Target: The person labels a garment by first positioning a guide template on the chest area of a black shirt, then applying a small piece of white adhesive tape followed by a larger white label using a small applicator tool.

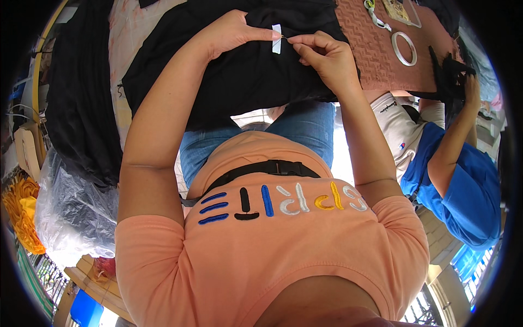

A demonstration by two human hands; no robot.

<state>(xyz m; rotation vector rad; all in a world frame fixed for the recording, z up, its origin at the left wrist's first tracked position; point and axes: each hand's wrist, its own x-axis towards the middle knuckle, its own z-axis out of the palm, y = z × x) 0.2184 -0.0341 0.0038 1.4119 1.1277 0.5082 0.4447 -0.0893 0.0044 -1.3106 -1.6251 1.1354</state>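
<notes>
A black cloth (239, 82) lies spread over the table edge and hangs toward my lap. On it sits a short white strip (277, 46), roughly upright in the view. My left hand (229, 35) presses its thumb onto the strip from the left; its other fingers are hidden. From the right, my right hand (327, 57) pinches a thin, dark, needle-like piece (285, 37) between thumb and forefinger, with its end at the strip. That piece is too small to make out fully.
At the right, a reddish-brown textured mat (392, 76) carries a white tape ring (403, 49), a looped cord (377, 15) and a clear tray (402, 12). A co-worker in a blue shirt (463, 185) handles black material (452, 76). Clear plastic (76, 207) and orange cloth (23, 210) lie left.
</notes>
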